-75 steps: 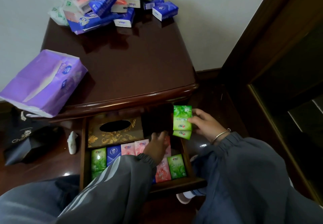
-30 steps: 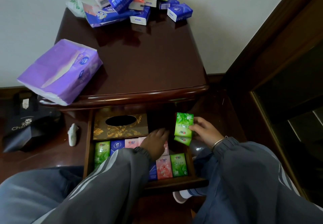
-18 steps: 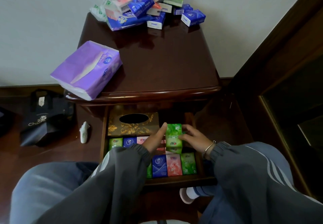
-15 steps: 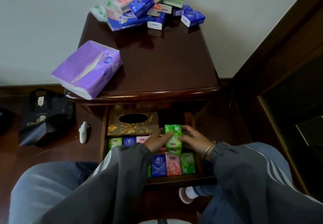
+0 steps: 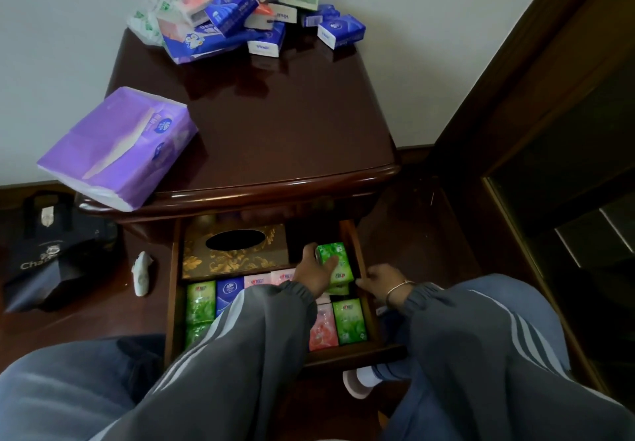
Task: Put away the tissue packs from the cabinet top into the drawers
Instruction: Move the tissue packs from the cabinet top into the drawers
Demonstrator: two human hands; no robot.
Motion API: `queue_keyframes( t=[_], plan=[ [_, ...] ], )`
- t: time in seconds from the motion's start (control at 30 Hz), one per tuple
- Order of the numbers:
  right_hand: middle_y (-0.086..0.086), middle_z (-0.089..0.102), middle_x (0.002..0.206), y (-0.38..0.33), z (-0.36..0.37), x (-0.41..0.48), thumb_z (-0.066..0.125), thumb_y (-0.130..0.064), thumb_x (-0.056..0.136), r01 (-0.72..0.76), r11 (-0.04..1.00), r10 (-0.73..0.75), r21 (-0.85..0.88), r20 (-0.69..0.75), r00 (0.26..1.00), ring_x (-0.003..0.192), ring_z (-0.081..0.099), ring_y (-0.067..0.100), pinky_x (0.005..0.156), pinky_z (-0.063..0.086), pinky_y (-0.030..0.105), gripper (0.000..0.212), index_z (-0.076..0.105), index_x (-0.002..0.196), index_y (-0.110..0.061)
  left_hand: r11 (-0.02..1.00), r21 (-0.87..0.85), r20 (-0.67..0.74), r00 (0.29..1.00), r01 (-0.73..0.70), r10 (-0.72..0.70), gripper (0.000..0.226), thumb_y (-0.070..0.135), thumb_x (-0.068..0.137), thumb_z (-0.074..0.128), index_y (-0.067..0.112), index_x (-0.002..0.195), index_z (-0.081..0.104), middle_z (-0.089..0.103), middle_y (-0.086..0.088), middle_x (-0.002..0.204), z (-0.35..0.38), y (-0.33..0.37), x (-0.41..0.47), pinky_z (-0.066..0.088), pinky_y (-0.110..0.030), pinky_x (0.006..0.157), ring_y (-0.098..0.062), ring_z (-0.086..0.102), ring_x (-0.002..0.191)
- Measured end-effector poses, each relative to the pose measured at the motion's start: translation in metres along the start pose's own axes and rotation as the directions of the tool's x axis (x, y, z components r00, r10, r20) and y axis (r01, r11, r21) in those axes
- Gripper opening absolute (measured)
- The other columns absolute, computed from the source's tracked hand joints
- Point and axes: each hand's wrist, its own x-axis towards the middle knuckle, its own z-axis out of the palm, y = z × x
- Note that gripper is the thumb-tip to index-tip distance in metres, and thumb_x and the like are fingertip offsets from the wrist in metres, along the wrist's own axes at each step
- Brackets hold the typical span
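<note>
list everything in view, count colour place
cabinet: one, dark brown, by wall
drawer: one, dark brown, open
loose packs: pile, mixed colours, cabinet top's back
purple pack: one, purple, overhanging cabinet's front left
tissue box: one, gold-patterned, drawer's back left
stowed packs: partly hidden, green, blue, pink, drawer's front
green stack: count unclear, green, drawer's back right
bag: one, black, floor left
white object: one, white, floor by drawer
left hand: grips green stack
right hand: braceleted, at drawer's right wall

Green small pack (image 5: pixel 338 253); purple large pack (image 5: pixel 120 145); gold-floral tissue box (image 5: pixel 233 258); dark reddish-brown cabinet top (image 5: pixel 281 124); grey sleeve (image 5: pixel 240 330), pale stripes.
</note>
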Motion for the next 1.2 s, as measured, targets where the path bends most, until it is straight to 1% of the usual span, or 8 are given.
queue_keyframes(
  t=[0.1, 0.3, 0.5, 0.6, 0.67, 0.93, 1.03, 1.2],
  plan=[
    [0.015, 0.068, 0.096, 0.002, 0.003, 0.004, 0.060, -0.028, 0.089, 0.020, 1.000, -0.020, 0.013, -0.013, 1.000, 0.097, 0.064, 0.029, 0.067, 0.038, 0.022, 0.023, 0.069, 0.095, -0.007, 0.985, 0.173, -0.023, 0.999, -0.022, 0.026, 0.063, 0.037, 0.095, 0.052, 0.021, 0.147, 0.021, 0.059, -0.023, 0.122, 0.010, 0.004, 0.009, 0.049, -0.034, 0.070, -0.039, 0.064, 0.097],
    [0.014, 0.066, 0.084, 0.005, 0.004, 0.008, 0.061, -0.027, 0.088, 0.015, 1.000, -0.015, -0.005, -0.019, 1.000, 0.081, 0.060, 0.024, 0.060, 0.034, 0.021, 0.026, 0.067, 0.081, -0.002, 0.912, 0.403, -0.018, 0.996, -0.070, 0.085, 0.051, 0.038, 0.097, 0.045, 0.022, 0.143, 0.028, 0.059, -0.024, 0.119, 0.020, 0.005, 0.016, 0.050, -0.044, 0.087, -0.040, 0.059, 0.105],
    [0.013, 0.064, 0.082, 0.003, 0.003, 0.009, 0.063, -0.025, 0.087, 0.021, 1.000, -0.021, -0.017, -0.024, 0.999, 0.076, 0.057, 0.020, 0.063, 0.034, 0.020, 0.032, 0.052, 0.057, -0.022, 0.624, 0.771, -0.032, 0.971, -0.127, 0.238, 0.051, 0.053, 0.095, 0.038, 0.018, 0.132, 0.037, 0.066, -0.011, 0.113, 0.022, -0.002, 0.020, 0.042, -0.039, 0.088, -0.031, 0.052, 0.114],
    [0.011, 0.067, 0.082, 0.004, 0.003, 0.009, 0.062, -0.024, 0.087, 0.030, 0.999, -0.030, -0.019, -0.016, 0.999, 0.079, 0.061, 0.024, 0.060, 0.035, 0.019, 0.019, 0.066, 0.072, -0.014, 0.552, 0.817, 0.008, 0.960, -0.168, 0.281, 0.058, 0.060, 0.092, 0.038, 0.020, 0.134, 0.041, 0.055, -0.007, 0.130, 0.015, -0.014, 0.026, 0.038, -0.041, 0.096, -0.029, 0.044, 0.122],
    [-0.001, 0.059, 0.064, 0.005, 0.003, 0.009, 0.061, -0.024, 0.088, 0.044, 0.999, -0.044, -0.023, -0.018, 0.999, 0.074, 0.058, 0.022, 0.050, 0.032, 0.019, 0.028, 0.058, 0.061, -0.019, 0.495, 0.843, 0.075, 0.957, -0.212, 0.281, 0.062, 0.063, 0.091, 0.036, 0.022, 0.137, 0.041, 0.048, -0.004, 0.138, 0.012, -0.022, 0.030, 0.033, -0.042, 0.101, -0.028, 0.041, 0.127],
    [-0.004, 0.046, 0.056, 0.006, 0.003, 0.011, 0.061, -0.027, 0.088, 0.037, 0.998, -0.038, -0.052, -0.018, 0.999, 0.063, 0.049, 0.016, 0.047, 0.030, 0.019, 0.041, 0.042, 0.051, -0.021, 0.615, 0.743, 0.208, 0.965, -0.263, 0.161, 0.056, 0.059, 0.091, 0.044, 0.023, 0.133, 0.041, 0.057, -0.005, 0.132, 0.007, -0.022, 0.043, 0.033, -0.046, 0.100, -0.028, 0.052, 0.121],
    [0.000, 0.053, 0.062, 0.006, 0.004, 0.011, 0.060, -0.027, 0.087, 0.026, 0.999, -0.026, -0.045, -0.009, 1.000, 0.072, 0.053, 0.018, 0.061, 0.037, 0.022, 0.036, 0.047, 0.055, -0.018, 0.624, 0.716, 0.325, 0.941, -0.314, 0.100, 0.059, 0.056, 0.092, 0.046, 0.030, 0.143, 0.032, 0.052, -0.005, 0.140, 0.002, -0.012, 0.048, 0.034, -0.042, 0.103, -0.029, 0.054, 0.122],
    [0.004, 0.058, 0.065, 0.007, 0.007, 0.012, 0.061, -0.027, 0.087, 0.023, 0.999, -0.024, -0.031, -0.026, 0.999, 0.073, 0.055, 0.019, 0.063, 0.037, 0.023, 0.040, 0.044, 0.051, -0.022, 0.624, 0.682, 0.467, 0.884, -0.381, 0.029, 0.066, 0.046, 0.094, 0.051, 0.026, 0.151, 0.025, 0.032, -0.006, 0.155, 0.000, 0.002, 0.052, 0.034, -0.029, 0.102, -0.027, 0.038, 0.137]
  ],
)
